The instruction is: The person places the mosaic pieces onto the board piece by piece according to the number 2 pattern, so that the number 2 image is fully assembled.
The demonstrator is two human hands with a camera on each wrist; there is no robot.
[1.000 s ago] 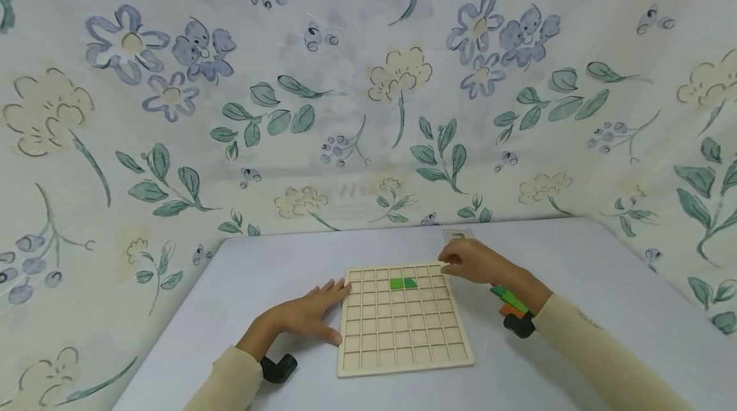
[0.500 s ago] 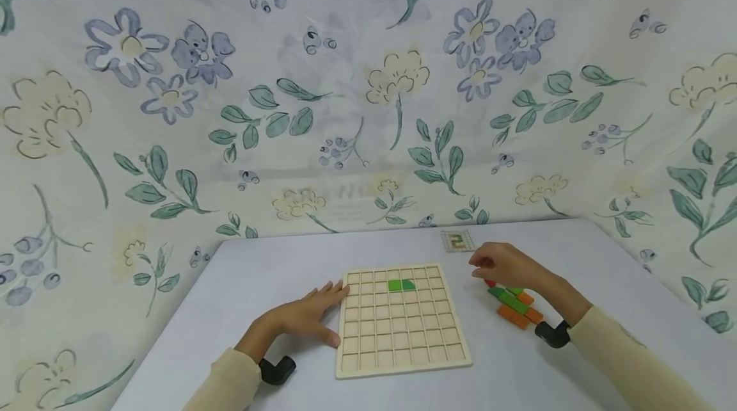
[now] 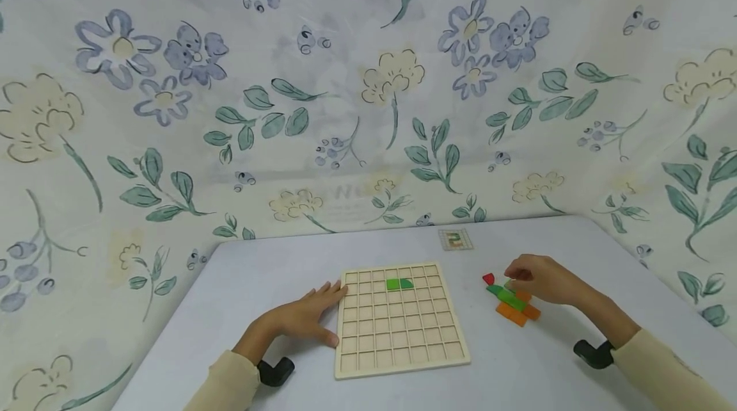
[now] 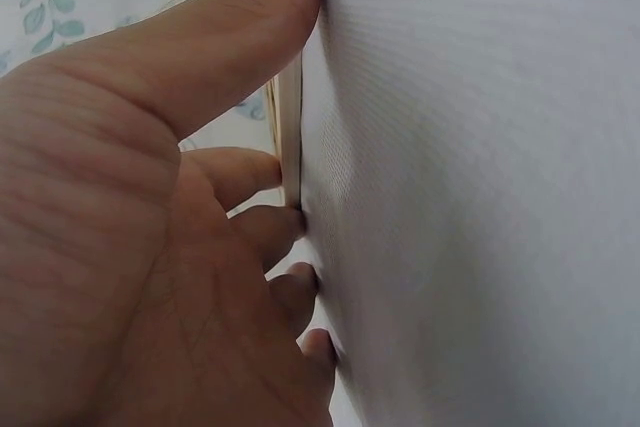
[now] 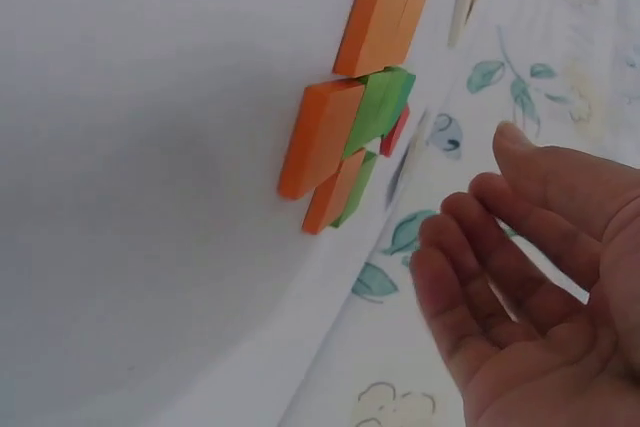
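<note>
A square wooden grid board [image 3: 401, 321] lies on the white table, with a light green square tile [image 3: 393, 284] and a darker green tile [image 3: 406, 283] with one rounded side in adjoining cells near its far edge. My left hand [image 3: 305, 318] rests spread on the table, its fingers and thumb at the board's left edge [image 4: 291, 127]. Over a small group of loose pieces to the right hovers my right hand [image 3: 541, 278], fingers bent and nothing between them. In that group are orange tiles [image 5: 375, 22], green tiles [image 5: 378, 107] and a red piece [image 3: 489, 278].
Behind the board, toward the table's back edge, lies a small card [image 3: 455, 239] printed with a grid and a coloured figure. A floral curtain [image 3: 345, 110] hangs behind the table. Both wrists carry black camera mounts [image 3: 276, 372].
My right hand has moved from the board's far right corner rightward to above the loose pieces, uncovering the card. My left hand has stayed at the board's edge.
</note>
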